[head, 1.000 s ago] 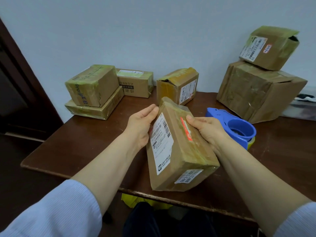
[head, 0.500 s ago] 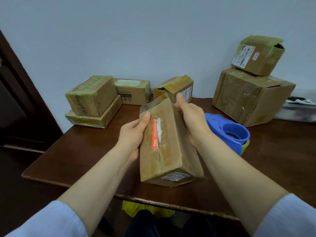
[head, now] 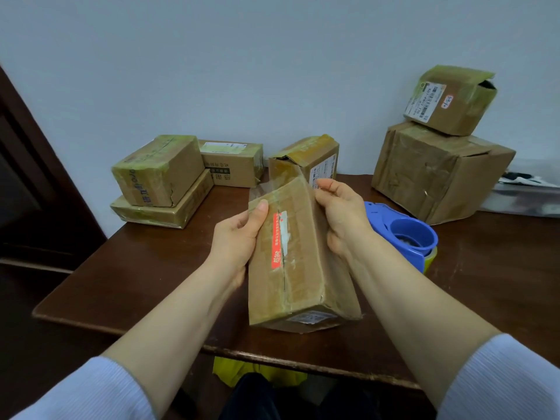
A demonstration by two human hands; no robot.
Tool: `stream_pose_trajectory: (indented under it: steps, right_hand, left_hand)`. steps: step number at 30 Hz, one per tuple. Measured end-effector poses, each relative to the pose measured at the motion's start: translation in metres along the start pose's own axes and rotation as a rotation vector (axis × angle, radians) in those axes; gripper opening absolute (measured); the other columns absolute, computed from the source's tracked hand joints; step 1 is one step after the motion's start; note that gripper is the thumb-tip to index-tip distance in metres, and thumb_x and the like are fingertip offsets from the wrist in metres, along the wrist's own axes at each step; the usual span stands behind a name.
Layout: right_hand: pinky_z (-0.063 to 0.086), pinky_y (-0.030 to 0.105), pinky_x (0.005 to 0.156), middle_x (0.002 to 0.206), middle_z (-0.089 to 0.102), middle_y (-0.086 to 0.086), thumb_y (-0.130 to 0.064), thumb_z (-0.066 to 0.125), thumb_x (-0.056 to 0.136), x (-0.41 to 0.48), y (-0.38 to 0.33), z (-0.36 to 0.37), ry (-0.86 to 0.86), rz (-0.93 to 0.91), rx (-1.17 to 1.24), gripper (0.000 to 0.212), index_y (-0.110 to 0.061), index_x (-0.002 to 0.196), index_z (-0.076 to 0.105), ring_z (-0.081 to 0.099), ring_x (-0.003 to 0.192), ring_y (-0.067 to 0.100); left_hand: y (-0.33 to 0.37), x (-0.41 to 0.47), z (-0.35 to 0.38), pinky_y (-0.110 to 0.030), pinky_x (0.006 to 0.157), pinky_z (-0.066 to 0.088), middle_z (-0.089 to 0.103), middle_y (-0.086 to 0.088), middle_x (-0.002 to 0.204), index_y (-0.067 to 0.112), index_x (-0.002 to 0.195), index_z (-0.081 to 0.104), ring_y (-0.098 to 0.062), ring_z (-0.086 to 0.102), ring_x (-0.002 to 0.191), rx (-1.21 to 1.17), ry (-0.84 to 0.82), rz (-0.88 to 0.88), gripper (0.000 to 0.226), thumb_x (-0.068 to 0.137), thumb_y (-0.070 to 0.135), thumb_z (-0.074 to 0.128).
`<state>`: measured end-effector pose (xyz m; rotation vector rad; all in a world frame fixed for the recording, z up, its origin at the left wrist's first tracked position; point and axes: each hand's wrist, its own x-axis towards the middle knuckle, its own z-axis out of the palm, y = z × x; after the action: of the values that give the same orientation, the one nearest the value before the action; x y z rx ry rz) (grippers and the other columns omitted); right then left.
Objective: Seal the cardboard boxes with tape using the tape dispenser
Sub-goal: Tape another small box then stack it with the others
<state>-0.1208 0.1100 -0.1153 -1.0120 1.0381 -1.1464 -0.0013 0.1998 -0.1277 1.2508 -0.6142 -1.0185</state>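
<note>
A long brown cardboard box point(head: 291, 262) with a red sticker and a split centre seam stands tilted on the dark wooden table point(head: 145, 268), its near end resting on the top. My left hand point(head: 239, 234) grips its left side, thumb on the upper face. My right hand point(head: 339, 219) holds the right side near the far end. A loose strip of clear tape sticks up from the far end. The blue tape dispenser point(head: 403, 234) with a yellow-green roll lies on the table just right of my right hand.
Two stacked boxes point(head: 157, 177) and another box point(head: 233, 165) sit at the back left. A torn-open box point(head: 312, 156) stands behind the held one. A large box point(head: 436, 171) with a small one point(head: 448, 98) on top is at the back right. A dark door is left.
I have turned the box so its seam face points up instead of the label face, and stood it more steeply. My hands shifted toward its far end.
</note>
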Motion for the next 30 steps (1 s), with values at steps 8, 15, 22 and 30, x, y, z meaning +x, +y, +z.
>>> stream_pose_trajectory:
  steps: [8, 15, 22, 30]
  right_hand:
    - [0.028, 0.028, 0.109, 0.135, 0.049, -0.007, -0.062, 0.048, 0.085, -0.037, -0.037, -0.001, -0.046, -0.444, -0.257, 0.037, -0.04, 0.106, 0.07, 0.039, 0.131, 0.013]
    - [0.043, 0.006, 0.085, 0.12, 0.05, -0.011, -0.023, 0.072, 0.081, -0.052, -0.017, -0.017, -0.138, -0.559, -0.172, 0.061, -0.024, 0.135, 0.046, 0.054, 0.105, -0.01]
    - [0.053, 0.035, 0.093, 0.114, 0.066, 0.0, -0.003, 0.076, 0.072, -0.064, 0.015, -0.03, -0.173, -0.544, -0.039, 0.042, -0.023, 0.105, 0.06, 0.064, 0.107, 0.011]
    - [0.053, 0.033, 0.093, 0.123, 0.062, 0.0, -0.006, 0.074, 0.072, -0.069, 0.018, -0.036, -0.221, -0.593, -0.068, 0.037, -0.04, 0.086, 0.068, 0.062, 0.112, 0.012]
  left_hand:
    - [0.031, 0.0, 0.017, -0.028, 0.084, 0.055, 0.073, -0.002, 0.102, 0.024, 0.098, 0.074, -0.014, 0.068, 0.096, 0.027, -0.045, 0.412, 0.015, 0.086, 0.031, 0.069]
    - [0.023, -0.016, 0.01, -0.015, 0.085, 0.049, 0.061, -0.002, 0.114, 0.028, 0.119, 0.056, -0.009, 0.062, 0.107, 0.144, 0.025, 0.647, 0.053, 0.076, 0.007, 0.077]
    - [-0.003, -0.024, -0.016, -0.02, 0.085, 0.053, 0.064, 0.0, 0.108, 0.025, 0.101, 0.061, -0.006, 0.064, 0.102, 0.266, -0.009, 0.692, 0.033, 0.072, 0.021, 0.078]
    - [-0.008, -0.026, -0.029, -0.024, 0.086, 0.052, 0.062, -0.003, 0.105, 0.031, 0.094, 0.069, -0.015, 0.062, 0.102, 0.439, -0.003, 0.884, 0.011, 0.085, 0.034, 0.064]
